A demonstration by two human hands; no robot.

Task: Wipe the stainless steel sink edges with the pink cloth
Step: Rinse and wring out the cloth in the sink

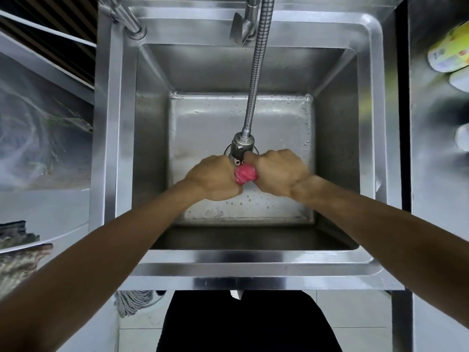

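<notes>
We judge that we are at the wringing step, not yet at the wiping; our left hand (215,177) and right hand (276,172) are brought close together over the middle of the basin, both clenched on the pink cloth (245,174), which is bunched into a tight wad between them, just below the head of the flexible faucet hose (241,146). The sink (253,257) rims look untouched by the cloth for now; droplets lie on the basin floor under our hands. The next move, as we see it, calls for opening the wad out flat, lifting it clear of the basin, and laying it on one rim, perhaps the near one, with a flat palm pressing along the steel. The cloth itself looks wet and glossy, deep pink, crumpled into lumpy folds; only a small part shows between our fists, and a black-and-white patch peeks out at its top; we cannot tell whether that belongs to the cloth.
</notes>
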